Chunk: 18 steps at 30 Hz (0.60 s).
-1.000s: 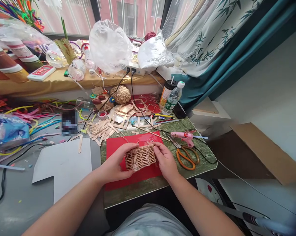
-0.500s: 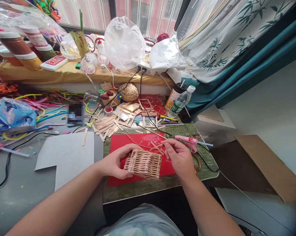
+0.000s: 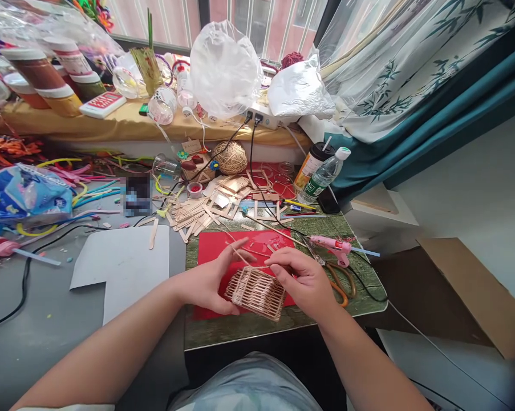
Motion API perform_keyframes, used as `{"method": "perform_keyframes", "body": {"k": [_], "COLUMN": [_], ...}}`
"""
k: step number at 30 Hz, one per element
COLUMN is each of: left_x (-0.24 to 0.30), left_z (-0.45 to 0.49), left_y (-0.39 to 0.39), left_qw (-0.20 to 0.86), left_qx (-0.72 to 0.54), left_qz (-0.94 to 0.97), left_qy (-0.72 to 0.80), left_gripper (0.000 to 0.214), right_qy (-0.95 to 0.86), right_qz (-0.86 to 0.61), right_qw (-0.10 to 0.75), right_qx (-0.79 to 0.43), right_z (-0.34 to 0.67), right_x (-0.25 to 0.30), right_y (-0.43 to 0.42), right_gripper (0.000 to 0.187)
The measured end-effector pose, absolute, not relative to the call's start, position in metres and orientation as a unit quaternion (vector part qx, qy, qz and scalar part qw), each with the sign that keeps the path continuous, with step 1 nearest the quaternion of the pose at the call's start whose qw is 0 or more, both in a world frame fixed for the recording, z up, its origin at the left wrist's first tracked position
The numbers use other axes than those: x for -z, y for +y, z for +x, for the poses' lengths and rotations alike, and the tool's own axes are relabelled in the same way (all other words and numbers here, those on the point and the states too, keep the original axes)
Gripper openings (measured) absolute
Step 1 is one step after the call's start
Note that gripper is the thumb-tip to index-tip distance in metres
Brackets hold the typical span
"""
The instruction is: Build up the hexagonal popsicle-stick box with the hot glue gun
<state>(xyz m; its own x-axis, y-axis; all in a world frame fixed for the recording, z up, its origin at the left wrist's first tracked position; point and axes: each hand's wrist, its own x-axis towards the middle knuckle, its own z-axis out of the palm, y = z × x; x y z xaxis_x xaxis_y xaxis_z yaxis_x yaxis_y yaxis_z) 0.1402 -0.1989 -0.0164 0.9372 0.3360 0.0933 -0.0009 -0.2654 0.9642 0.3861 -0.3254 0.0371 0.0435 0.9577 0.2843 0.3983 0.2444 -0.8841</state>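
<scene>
A small woven twine basket [image 3: 259, 294] sits tilted above the red sheet [image 3: 212, 248], its ribbed side facing up. My left hand [image 3: 212, 279] is spread around the basket's left end, thumb close to its lower edge and the other fingers lifted apart beyond it. A thin twine strand [image 3: 240, 255] runs from the basket's upper edge past those fingers. At the basket's upper right corner, my right hand [image 3: 304, 279] pinches the twine between thumb and forefinger. Whether hidden fingers support the basket from beneath, I cannot tell.
A pink glue gun [image 3: 332, 245] and brown-handled scissors [image 3: 343, 282] lie to the right. Loose craft sticks [image 3: 197, 214] are piled behind the sheet, with a plastic bottle [image 3: 323, 177] at back right. White card [image 3: 133, 257] lies left; a black cord [image 3: 278, 220] crosses the table.
My left fingers have loosened from the basket and spread upward. My right hand has moved left and lower to the basket's corner. The basket has turned slightly, its right end dipping.
</scene>
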Motion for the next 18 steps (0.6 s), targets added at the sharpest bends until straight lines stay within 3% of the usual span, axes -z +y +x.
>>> {"method": "perform_keyframes", "body": {"k": [2,8,18], "left_x": [0.018,0.013,0.004], "left_z": [0.141,0.138,0.139], "left_y": [-0.202,-0.206,-0.198], "left_qw": [0.577,0.5,0.437], "left_qx": [-0.212,-0.184,-0.15], "left_qz": [0.784,0.839,0.882], "left_qy": [0.092,0.11,0.094], "left_gripper": [0.141,0.107,0.097], "right_qy": [-0.634,-0.621,-0.604], "right_qz": [-0.541,-0.562,-0.598], "right_qw": [0.472,0.478,0.496], "right_qx": [-0.287,-0.263,-0.176], "right_z": [0.389,0.386,0.39], "right_x": [-0.037,-0.027,-0.016], "right_y": [-0.327,-0.333,-0.354], "right_gripper": [0.015,0.014,0.014]}}
